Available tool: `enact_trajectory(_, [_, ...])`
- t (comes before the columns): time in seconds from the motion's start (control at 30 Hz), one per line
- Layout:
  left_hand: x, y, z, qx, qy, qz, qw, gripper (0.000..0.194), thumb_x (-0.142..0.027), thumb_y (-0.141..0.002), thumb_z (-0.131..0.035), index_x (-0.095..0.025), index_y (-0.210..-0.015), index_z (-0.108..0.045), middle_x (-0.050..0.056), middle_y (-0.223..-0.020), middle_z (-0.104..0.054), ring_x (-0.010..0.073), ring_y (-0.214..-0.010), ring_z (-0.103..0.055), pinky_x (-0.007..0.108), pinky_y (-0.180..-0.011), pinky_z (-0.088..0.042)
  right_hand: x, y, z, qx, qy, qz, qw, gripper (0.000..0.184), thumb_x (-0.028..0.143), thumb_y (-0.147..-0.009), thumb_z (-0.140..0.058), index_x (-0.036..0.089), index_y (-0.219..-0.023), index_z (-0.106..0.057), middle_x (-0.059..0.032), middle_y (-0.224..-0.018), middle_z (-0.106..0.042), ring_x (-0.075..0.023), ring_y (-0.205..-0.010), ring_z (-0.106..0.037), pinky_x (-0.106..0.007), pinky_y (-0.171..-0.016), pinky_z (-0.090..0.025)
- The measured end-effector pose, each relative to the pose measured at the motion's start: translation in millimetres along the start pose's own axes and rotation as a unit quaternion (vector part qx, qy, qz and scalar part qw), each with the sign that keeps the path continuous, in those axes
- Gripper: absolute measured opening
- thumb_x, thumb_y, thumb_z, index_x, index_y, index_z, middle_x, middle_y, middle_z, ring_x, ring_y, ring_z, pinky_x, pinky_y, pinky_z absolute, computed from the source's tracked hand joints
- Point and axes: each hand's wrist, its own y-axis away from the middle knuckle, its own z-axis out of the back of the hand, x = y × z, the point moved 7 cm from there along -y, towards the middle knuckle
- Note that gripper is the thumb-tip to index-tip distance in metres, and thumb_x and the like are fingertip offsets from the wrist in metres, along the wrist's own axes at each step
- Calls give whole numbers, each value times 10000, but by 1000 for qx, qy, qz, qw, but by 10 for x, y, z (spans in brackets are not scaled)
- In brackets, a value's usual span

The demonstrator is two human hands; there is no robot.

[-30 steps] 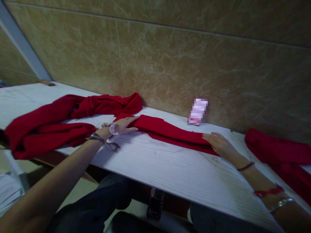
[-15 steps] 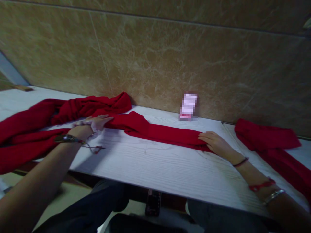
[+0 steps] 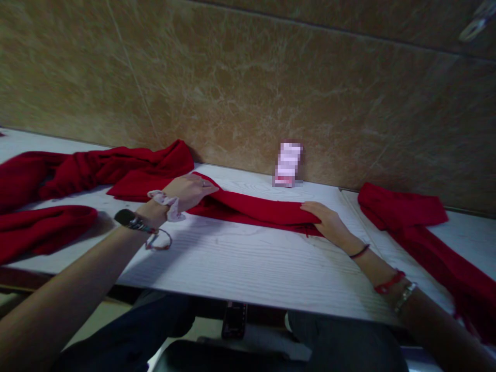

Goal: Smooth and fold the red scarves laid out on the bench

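A long red scarf (image 3: pixel 256 206), folded into a narrow strip with a few fringe threads at its right end, lies across the white table. My left hand (image 3: pixel 189 192) is closed on its folded part left of the middle, fingers bent down into the cloth. At the right end, my right hand (image 3: pixel 327 221) grips the upper layer, its fingers curled over the edge. The upper layer is slightly raised off the lower one between the hands. Left of my left hand the cloth continues as a flat piece (image 3: pixel 135 185); its link to the heap behind cannot be made out.
Bunched red cloth (image 3: pixel 89 168) covers the table's left side. Another folded red scarf (image 3: pixel 411 212) lies at the right. A blurred pink-white phone-like object (image 3: pixel 287 164) leans against the marbled wall (image 3: pixel 248 88). The white table's (image 3: pixel 232 263) front edge is above my legs.
My left hand has shifted right along the scarf and closed on the cloth, where it was lying flat. My right hand's fingers have curled round the end. The view has turned slightly.
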Motion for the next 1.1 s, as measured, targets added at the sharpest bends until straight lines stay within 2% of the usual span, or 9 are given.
enact_trajectory(0.13, [356,157,333,-99,-64,105,987,457,-118,-871,-223,-141,-1168,-570,43,-1189,-569,169,-1021,-531,287,-865,-410,146,-56,74,-48,19,40,998,498,-20,-709,-352,171,-1108,-581,-105,-1119,-604,-194,-1091,-523,-432,-948,-434])
enact_trajectory(0.2, [506,245,374,-114,-84,151,978,460,-111,-865,-226,-144,-1172,-568,40,-1213,-552,176,-1037,-526,297,-844,-420,232,-94,19,-35,34,60,997,430,17,-772,-359,175,-1094,-597,-109,-1124,-603,-195,-1093,-521,-421,-936,-444])
enact_trajectory(0.33, [533,280,-39,34,-108,106,988,445,-60,-823,-298,-144,-1165,-570,62,-1243,-532,211,-1163,-447,359,-925,-367,374,-128,-215,45,75,109,990,368,51,-835,-370,176,-1068,-626,-99,-1103,-625,-201,-1052,-550,-404,-892,-468])
enact_trajectory(0.43, [327,244,-252,75,-108,74,988,524,-56,-787,-370,-167,-1295,-438,81,-1350,-420,246,-1255,-341,430,-992,-282,377,-116,-308,68,103,117,985,345,58,-847,-390,158,-1076,-628,-107,-1097,-631,-207,-1020,-567,-397,-870,-473])
enact_trajectory(0.5, [64,168,-228,52,-90,56,993,575,-77,-778,-409,-211,-1337,-378,76,-1402,-341,246,-1286,-295,422,-1021,-239,345,-109,-302,62,110,109,986,350,49,-846,-390,161,-1073,-632,-107,-1101,-629,-205,-1016,-567,-394,-869,-471])
enact_trajectory(0.6, [-475,22,-157,57,-42,-43,997,533,-125,-826,-388,-247,-1344,-360,54,-1419,-311,241,-1296,-280,413,-1010,-271,305,-105,-213,35,102,100,989,372,34,-840,-380,174,-1067,-639,-103,-1091,-634,-199,-1012,-565,-390,-863,-472])
enact_trajectory(0.7, [-786,-93,-141,86,-12,-91,992,503,-120,-844,-388,-239,-1333,-378,49,-1411,-328,225,-1299,-281,413,-1018,-275,282,-111,-65,-1,88,88,992,386,36,-834,-373,183,-1070,-640,-105,-1092,-631,-198,-1007,-561,-389,-850,-477])
enact_trajectory(0.97, [-883,-146,-273,74,23,-134,988,503,-63,-841,-350,-251,-1303,-410,39,-1356,-414,178,-1266,-347,339,-985,-335,194,-101,-4,51,51,60,996,438,22,-776,-372,230,-1029,-663,-71,-1064,-647,-197,-977,-572,-413,-849,-479])
enact_trajectory(1.1, [-939,-131,-319,79,19,-142,987,497,-66,-852,-339,-243,-1314,-396,55,-1358,-408,197,-1266,-349,361,-984,-339,177,-99,50,40,37,45,998,445,20,-772,-365,228,-1032,-661,-72,-1087,-638,-193,-992,-564,-407,-857,-471])
